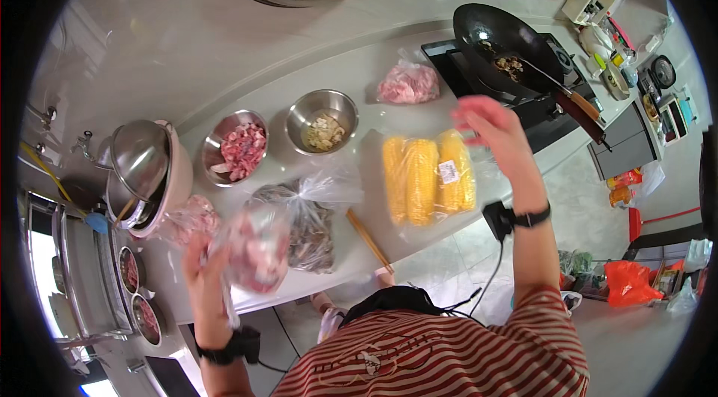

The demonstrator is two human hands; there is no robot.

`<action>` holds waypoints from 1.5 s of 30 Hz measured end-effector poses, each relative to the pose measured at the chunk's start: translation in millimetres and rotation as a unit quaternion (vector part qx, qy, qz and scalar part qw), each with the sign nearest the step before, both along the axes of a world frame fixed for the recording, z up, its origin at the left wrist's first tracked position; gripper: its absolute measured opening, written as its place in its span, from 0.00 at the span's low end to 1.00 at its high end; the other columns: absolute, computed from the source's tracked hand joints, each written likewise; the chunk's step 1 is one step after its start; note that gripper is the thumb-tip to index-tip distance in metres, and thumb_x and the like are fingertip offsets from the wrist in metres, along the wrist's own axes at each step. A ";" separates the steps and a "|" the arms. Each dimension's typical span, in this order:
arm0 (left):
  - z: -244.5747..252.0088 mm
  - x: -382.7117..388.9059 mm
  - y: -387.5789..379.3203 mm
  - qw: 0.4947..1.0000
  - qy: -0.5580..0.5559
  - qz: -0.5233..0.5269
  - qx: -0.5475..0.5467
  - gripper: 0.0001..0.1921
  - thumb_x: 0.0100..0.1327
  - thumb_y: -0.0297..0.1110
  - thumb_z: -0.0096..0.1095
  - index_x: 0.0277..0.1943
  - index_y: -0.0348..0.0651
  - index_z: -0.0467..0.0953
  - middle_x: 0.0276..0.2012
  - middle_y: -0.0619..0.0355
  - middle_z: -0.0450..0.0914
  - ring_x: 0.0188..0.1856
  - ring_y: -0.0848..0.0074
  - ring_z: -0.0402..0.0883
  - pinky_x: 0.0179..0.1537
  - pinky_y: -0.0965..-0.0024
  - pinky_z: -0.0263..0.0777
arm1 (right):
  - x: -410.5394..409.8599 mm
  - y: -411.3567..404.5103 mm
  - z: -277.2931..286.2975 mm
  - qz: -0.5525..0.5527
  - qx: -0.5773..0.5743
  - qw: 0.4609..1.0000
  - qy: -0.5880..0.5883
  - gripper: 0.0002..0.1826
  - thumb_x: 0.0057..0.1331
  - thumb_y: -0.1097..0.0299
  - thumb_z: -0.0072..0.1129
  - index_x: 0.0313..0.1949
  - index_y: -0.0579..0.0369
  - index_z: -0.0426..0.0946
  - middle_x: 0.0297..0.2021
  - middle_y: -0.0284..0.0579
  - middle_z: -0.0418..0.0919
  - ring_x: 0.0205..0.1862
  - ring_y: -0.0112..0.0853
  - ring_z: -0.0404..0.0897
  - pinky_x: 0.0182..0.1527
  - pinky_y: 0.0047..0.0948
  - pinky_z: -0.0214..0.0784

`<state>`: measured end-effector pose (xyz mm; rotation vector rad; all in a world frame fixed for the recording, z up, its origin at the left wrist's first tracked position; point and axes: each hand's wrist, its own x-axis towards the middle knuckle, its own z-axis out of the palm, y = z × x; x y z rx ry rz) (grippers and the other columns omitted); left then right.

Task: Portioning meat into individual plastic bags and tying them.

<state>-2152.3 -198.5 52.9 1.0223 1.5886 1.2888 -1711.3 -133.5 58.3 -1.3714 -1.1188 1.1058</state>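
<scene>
My left hand (205, 276) grips a clear plastic bag of raw meat (258, 248), lifted over the counter's near edge and blurred. Just behind it lies a tied plastic bag with dark contents (314, 234) that I cannot identify. Another bag of meat (193, 217) rests to the left, beside a pink basin (178, 172). With its fingers apart and nothing in them, my right hand (491, 122) hovers near the wrapped corn cobs (412, 181). Farther back sits a third bag of meat (409, 83), close to the stove.
Steel bowls hold chopped meat (244, 150) and pale pieces in liquid (325, 130). Chopsticks (370, 240) lie by the front edge. A black wok (505, 38) with a spatula stands on the stove (443, 58). Two more bowls of meat (147, 321) are at the left.
</scene>
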 end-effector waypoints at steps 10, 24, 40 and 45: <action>-33.1 214.3 156.2 0.932 -0.208 -0.253 0.154 0.04 0.58 0.25 0.56 0.30 0.41 0.68 0.26 0.67 0.68 0.29 0.85 0.67 0.29 0.78 0.62 | 74.6 -214.7 -14.2 -0.193 -0.084 0.977 -0.027 0.08 0.61 0.73 0.49 0.37 0.62 0.74 0.29 0.43 0.78 0.29 0.25 0.76 0.29 0.21 0.68; -12.3 164.1 116.3 0.916 0.084 -0.369 0.133 0.10 0.57 0.32 0.60 0.40 0.38 0.76 0.30 0.61 0.78 0.34 0.81 0.76 0.36 0.75 0.70 | 52.9 -179.9 -53.2 -0.131 -0.069 0.989 0.013 0.06 0.62 0.73 0.48 0.37 0.59 0.73 0.26 0.39 0.75 0.25 0.22 0.72 0.25 0.17 0.65; -29.2 -237.0 -31.8 0.987 0.022 0.108 -0.119 0.13 0.59 0.40 0.57 0.39 0.39 0.75 0.34 0.59 0.78 0.32 0.76 0.78 0.33 0.75 0.72 | -88.0 -130.9 -26.5 0.047 0.051 0.997 0.025 0.09 0.63 0.68 0.50 0.39 0.61 0.71 0.27 0.41 0.72 0.27 0.24 0.69 0.28 0.21 0.63; -26.4 -402.8 -12.6 0.983 0.058 0.140 -0.099 0.10 0.58 0.36 0.58 0.39 0.41 0.74 0.30 0.60 0.77 0.29 0.76 0.76 0.30 0.72 0.71 | -186.5 -144.3 -10.3 0.017 0.072 0.997 -0.029 0.11 0.62 0.68 0.50 0.38 0.64 0.72 0.28 0.42 0.73 0.27 0.26 0.69 0.29 0.22 0.62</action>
